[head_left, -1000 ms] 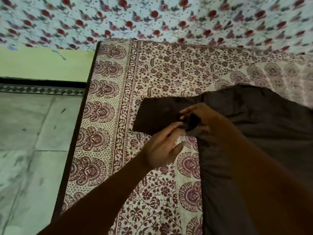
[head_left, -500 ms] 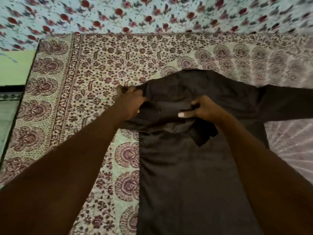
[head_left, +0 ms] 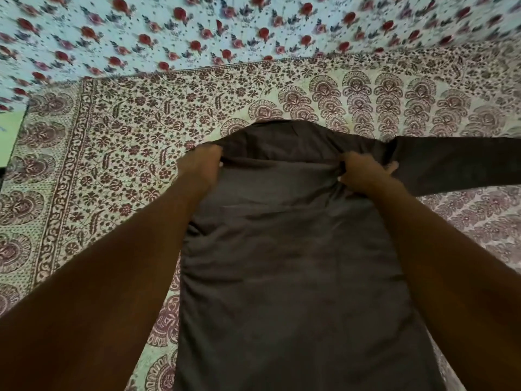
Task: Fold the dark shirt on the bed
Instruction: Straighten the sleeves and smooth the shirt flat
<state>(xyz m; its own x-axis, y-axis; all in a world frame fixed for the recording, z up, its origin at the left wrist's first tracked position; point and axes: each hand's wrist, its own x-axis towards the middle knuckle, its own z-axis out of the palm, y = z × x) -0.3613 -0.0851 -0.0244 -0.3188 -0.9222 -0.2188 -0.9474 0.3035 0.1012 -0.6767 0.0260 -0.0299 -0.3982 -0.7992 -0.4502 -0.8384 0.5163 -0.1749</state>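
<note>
The dark shirt [head_left: 287, 263] lies lengthwise down the middle of the bed, its collar end away from me. Its left sleeve is folded in over the body. The right sleeve [head_left: 456, 162] stretches out flat to the right edge of view. My left hand [head_left: 201, 162] is closed on the cloth at the shirt's left shoulder. My right hand [head_left: 363, 173] is closed on bunched cloth at the right shoulder, beside the sleeve seam. Both forearms reach in from below and cover the shirt's lower sides.
A maroon-and-cream patterned bedsheet [head_left: 118, 153] covers the bed under the shirt. A white cloth with red roses [head_left: 197, 29] hangs behind the bed's far edge. The bed's left edge shows as a dark strip [head_left: 17, 142], with a green wall past it.
My view has swung right, off the floor and onto the shirt. The left sleeve has been folded over the body. My hands have moved apart to the two shoulders.
</note>
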